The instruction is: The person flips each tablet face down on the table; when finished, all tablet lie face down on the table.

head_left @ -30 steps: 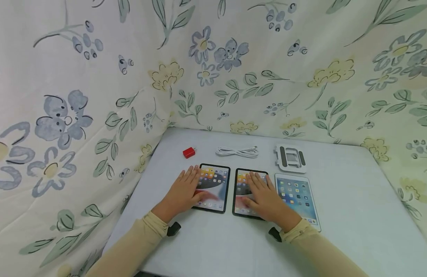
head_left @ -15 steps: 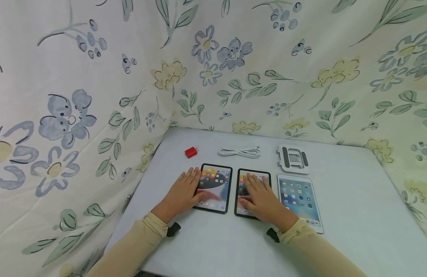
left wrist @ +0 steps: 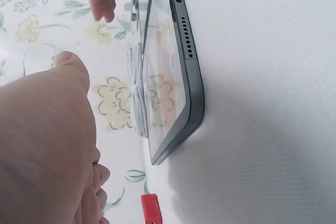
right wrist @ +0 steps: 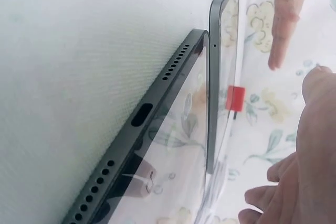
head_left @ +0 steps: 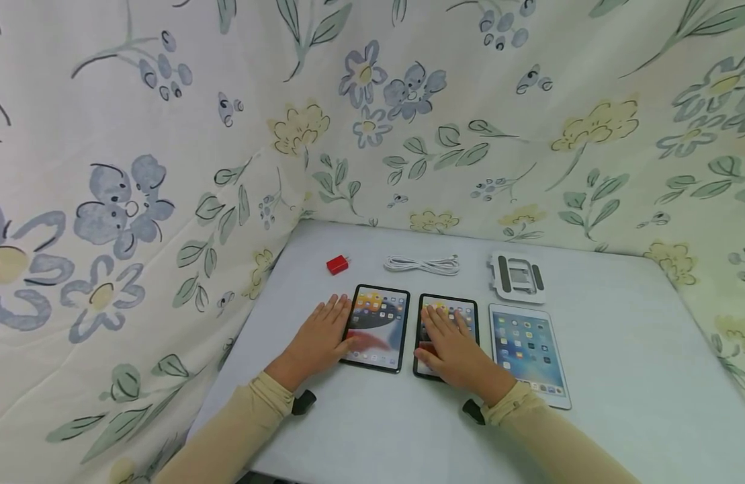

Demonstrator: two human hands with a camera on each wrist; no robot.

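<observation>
Two dark-edged tablets with lit home screens lie flat side by side on the white table. My left hand (head_left: 316,344), fingers straight, is over the left edge of the left tablet (head_left: 381,329). In the left wrist view a gap shows between this hand and the glass. My right hand (head_left: 459,351) is spread over the right tablet (head_left: 463,307) and hides its middle; the right wrist view shows it raised off the screen too. Neither hand holds anything. A white-framed tablet (head_left: 526,344) lies to the right, beside my right wrist.
Behind the tablets are a red charger plug (head_left: 337,264), a bundled white cable (head_left: 422,265) and a white folding stand (head_left: 518,277) with grey pads. Floral fabric (head_left: 445,144) hangs along the back and left of the table (head_left: 372,430).
The head view has turned slightly left, so the things on the table sit further right. Against the tablets, both hands have drifted a little left. The tablets lie as before.
</observation>
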